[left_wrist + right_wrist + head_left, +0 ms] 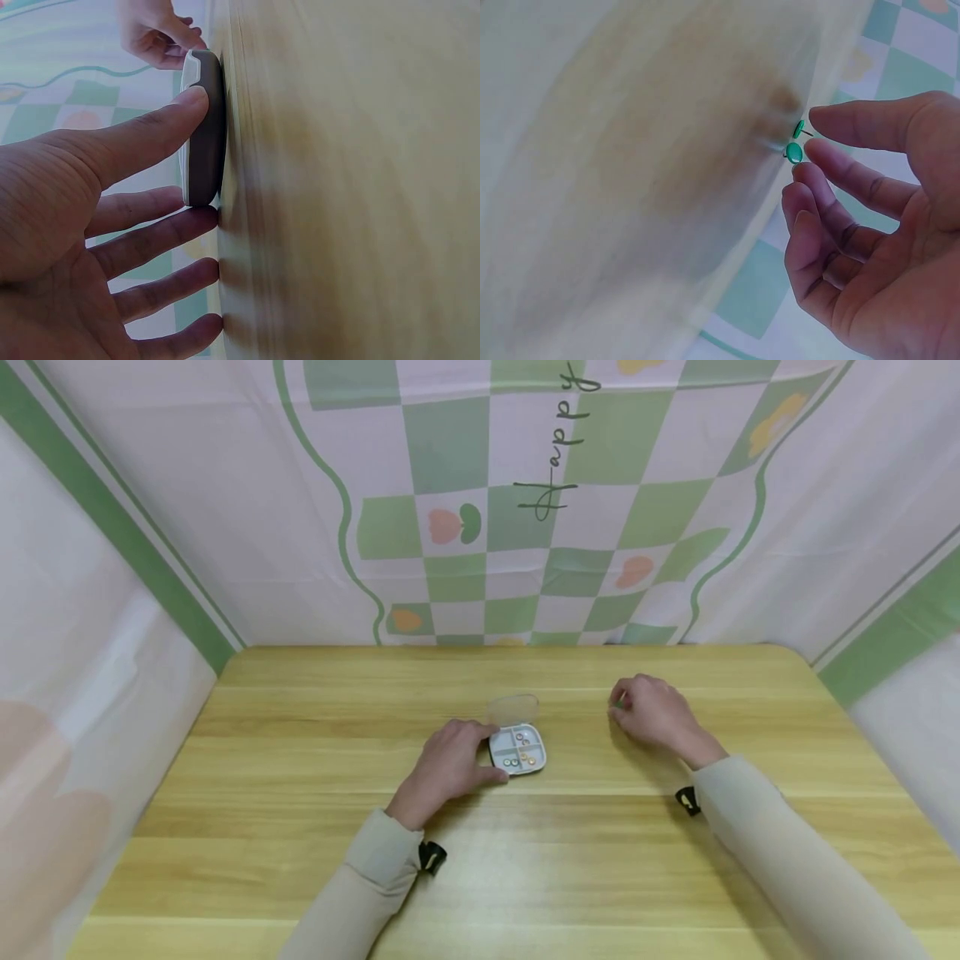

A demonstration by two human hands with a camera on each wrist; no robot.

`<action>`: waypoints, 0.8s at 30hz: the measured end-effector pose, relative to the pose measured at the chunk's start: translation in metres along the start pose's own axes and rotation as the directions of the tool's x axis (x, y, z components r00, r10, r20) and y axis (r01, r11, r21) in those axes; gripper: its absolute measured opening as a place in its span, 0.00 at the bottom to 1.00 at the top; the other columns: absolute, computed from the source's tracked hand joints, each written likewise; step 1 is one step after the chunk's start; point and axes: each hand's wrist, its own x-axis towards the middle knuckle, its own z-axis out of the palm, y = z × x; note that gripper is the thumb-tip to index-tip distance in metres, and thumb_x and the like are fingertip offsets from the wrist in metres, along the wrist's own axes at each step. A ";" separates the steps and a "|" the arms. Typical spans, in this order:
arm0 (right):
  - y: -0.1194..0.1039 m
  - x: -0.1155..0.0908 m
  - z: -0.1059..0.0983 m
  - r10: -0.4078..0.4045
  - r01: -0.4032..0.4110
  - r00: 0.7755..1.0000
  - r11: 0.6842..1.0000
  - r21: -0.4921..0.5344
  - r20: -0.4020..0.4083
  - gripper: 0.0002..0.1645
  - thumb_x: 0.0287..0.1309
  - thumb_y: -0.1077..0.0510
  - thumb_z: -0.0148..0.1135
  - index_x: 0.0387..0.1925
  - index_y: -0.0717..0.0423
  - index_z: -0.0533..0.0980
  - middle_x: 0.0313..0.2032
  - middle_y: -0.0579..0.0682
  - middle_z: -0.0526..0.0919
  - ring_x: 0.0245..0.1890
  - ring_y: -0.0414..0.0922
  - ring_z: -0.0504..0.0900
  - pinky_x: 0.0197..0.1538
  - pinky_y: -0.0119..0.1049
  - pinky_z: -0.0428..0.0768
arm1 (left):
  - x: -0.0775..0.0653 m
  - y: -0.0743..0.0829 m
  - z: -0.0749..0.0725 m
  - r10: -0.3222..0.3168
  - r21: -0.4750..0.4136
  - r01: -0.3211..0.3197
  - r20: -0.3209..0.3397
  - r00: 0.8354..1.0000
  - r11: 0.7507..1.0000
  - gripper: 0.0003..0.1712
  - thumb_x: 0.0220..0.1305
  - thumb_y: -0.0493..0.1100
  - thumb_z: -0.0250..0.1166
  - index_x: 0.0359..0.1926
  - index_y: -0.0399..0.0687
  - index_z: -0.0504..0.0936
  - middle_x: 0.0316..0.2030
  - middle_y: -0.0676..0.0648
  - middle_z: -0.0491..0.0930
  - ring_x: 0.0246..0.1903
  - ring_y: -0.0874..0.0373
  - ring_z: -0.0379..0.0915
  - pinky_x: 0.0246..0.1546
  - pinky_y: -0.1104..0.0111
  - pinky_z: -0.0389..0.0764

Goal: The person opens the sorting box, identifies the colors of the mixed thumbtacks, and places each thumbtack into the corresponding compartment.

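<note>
A small white pill box [517, 750] with a dark base lies on the table, divided into four compartments. Its clear lid [513, 709] stands open at the back. Reddish pieces sit in the far right compartment, orange ones in the near right and green ones in the near left. My left hand [452, 762] holds the box at its left side, thumb along the near edge [193, 101] and index finger at the far one. Farther right, my right hand [654, 708] has its thumb and index fingertips apart, right at two green thumbtacks [794, 153] on the table.
The wooden table [337, 877] ends at a hanging cloth [450, 443] with green checks and the word Happy. More cloth [97, 635] hangs at both sides. Black straps [432, 857] show at both wrists.
</note>
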 end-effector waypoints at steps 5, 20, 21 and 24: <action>-0.002 0.002 -0.001 0.005 -0.004 1.000 1.000 -0.013 0.018 0.08 0.53 0.55 0.60 0.34 0.53 0.79 0.31 0.50 0.76 0.33 0.48 0.73 0.34 0.44 0.70 | 0.000 0.000 0.000 -0.005 -0.002 0.005 0.002 1.000 1.000 0.42 0.42 0.60 0.71 0.58 0.47 0.74 0.54 0.47 0.75 0.51 0.52 0.70 0.51 0.62 0.69; 0.000 0.004 0.002 0.007 -0.007 1.000 0.999 -0.037 0.008 0.05 0.54 0.57 0.59 0.33 0.53 0.79 0.33 0.50 0.76 0.34 0.49 0.73 0.35 0.45 0.71 | 0.000 0.000 0.001 -0.012 -0.012 0.012 0.004 1.000 1.000 0.42 0.42 0.60 0.71 0.58 0.47 0.73 0.54 0.47 0.75 0.51 0.52 0.70 0.50 0.62 0.69; 0.000 0.004 0.002 0.006 -0.006 1.000 0.999 -0.036 0.009 0.05 0.55 0.57 0.59 0.32 0.53 0.79 0.33 0.51 0.76 0.34 0.49 0.73 0.35 0.45 0.71 | 0.000 0.000 0.002 -0.012 -0.011 0.012 0.005 1.000 1.000 0.42 0.42 0.60 0.71 0.59 0.47 0.73 0.54 0.47 0.75 0.51 0.52 0.70 0.50 0.62 0.69; 0.000 0.004 0.001 -0.001 0.001 1.000 0.999 -0.033 0.002 0.05 0.55 0.58 0.59 0.32 0.53 0.79 0.32 0.51 0.76 0.34 0.48 0.73 0.35 0.44 0.71 | 0.000 0.000 0.002 -0.014 -0.007 0.014 0.006 1.000 1.000 0.42 0.43 0.60 0.71 0.59 0.47 0.73 0.54 0.48 0.75 0.52 0.52 0.69 0.50 0.62 0.69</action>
